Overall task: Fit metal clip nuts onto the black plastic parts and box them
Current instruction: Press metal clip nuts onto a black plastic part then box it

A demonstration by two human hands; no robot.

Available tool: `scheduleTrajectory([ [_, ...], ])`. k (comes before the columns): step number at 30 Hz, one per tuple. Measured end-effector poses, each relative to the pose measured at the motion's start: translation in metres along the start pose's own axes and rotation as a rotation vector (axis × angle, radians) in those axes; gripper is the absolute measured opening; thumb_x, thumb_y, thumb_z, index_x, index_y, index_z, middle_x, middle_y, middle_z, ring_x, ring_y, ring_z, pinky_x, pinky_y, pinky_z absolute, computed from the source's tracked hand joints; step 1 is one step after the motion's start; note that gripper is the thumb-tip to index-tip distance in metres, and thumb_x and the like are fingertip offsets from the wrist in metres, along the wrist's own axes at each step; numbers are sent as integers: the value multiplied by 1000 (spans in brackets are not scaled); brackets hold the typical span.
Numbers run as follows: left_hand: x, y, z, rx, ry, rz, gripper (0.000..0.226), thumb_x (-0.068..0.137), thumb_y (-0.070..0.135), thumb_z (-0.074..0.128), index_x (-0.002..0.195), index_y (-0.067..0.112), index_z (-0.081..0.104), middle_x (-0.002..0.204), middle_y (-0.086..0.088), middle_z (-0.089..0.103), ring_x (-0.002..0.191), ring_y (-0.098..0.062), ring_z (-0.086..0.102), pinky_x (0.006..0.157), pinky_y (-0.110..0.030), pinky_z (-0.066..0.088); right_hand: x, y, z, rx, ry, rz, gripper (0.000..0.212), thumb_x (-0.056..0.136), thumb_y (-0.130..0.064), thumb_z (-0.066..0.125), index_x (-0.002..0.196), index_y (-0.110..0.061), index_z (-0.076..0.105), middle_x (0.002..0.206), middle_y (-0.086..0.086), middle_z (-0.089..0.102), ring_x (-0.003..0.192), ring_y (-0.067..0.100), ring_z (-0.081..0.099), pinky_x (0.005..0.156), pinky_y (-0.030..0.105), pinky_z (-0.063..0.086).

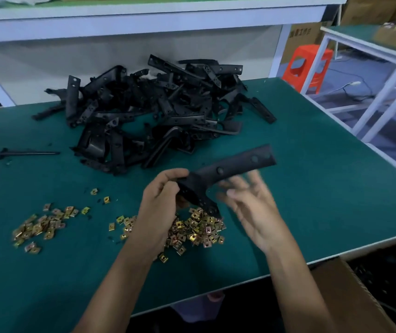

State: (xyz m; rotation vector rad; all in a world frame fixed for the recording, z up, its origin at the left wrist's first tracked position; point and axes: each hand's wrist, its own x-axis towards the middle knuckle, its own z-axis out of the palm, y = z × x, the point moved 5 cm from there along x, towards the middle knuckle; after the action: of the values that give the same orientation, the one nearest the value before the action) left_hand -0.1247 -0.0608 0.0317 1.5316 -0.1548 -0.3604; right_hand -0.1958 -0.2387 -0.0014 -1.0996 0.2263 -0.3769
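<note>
My left hand (161, 203) grips the wide end of a black plastic part (225, 170), whose long arm with round holes points up and to the right above the table. Blurred by motion, my right hand (252, 203) hovers just below and right of that arm with fingers spread and nothing in it. Under both hands lies a heap of brass-coloured metal clip nuts (197, 228). A second scatter of clip nuts (40, 224) lies to the left. A big pile of black plastic parts (153, 111) fills the back of the green table (312, 188).
A cardboard box (360, 296) holding black parts stands below the table's right front edge. A thin black piece (26, 153) lies at the far left. Behind the pile runs a white shelf frame (144, 18). An orange stool (307, 66) and a white rack (384, 75) stand to the right.
</note>
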Motion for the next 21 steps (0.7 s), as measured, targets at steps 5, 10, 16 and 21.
scheduleTrajectory([
  [5, 3, -20, 8, 568, -105, 133, 24, 103, 37, 48, 125, 42, 53, 105, 21, 65, 92, 0, 61, 76, -16, 46, -7, 23, -1, 97, 43, 112, 23, 91, -29, 73, 113, -25, 75, 92, 0, 74, 65, 7, 64, 59, 18, 52],
  [10, -17, -52, 25, 1109, -306, 345, 31, 98, 48, 54, 126, 36, 61, 125, 11, 51, 120, -11, 37, 97, -27, 30, -8, 27, -23, 246, 276, 76, 28, 99, -28, 60, 125, -26, 70, 109, 2, 74, 76, 11, 67, 66, 23, 56],
  [16, -8, -55, 26, 1230, -177, 382, 36, 99, 51, 50, 131, 36, 56, 129, 9, 49, 121, -15, 37, 102, -34, 29, -10, 27, -19, 237, 261, 90, 29, 95, -33, 63, 122, -29, 73, 104, 1, 72, 73, 9, 64, 65, 22, 55],
  [21, -2, -51, 27, 1211, -157, 405, 28, 102, 44, 48, 125, 34, 61, 122, 10, 54, 115, -14, 42, 98, -30, 31, -12, 25, -19, 234, 263, 97, 33, 91, -35, 65, 123, -28, 72, 104, 2, 70, 74, 10, 62, 64, 22, 54],
])
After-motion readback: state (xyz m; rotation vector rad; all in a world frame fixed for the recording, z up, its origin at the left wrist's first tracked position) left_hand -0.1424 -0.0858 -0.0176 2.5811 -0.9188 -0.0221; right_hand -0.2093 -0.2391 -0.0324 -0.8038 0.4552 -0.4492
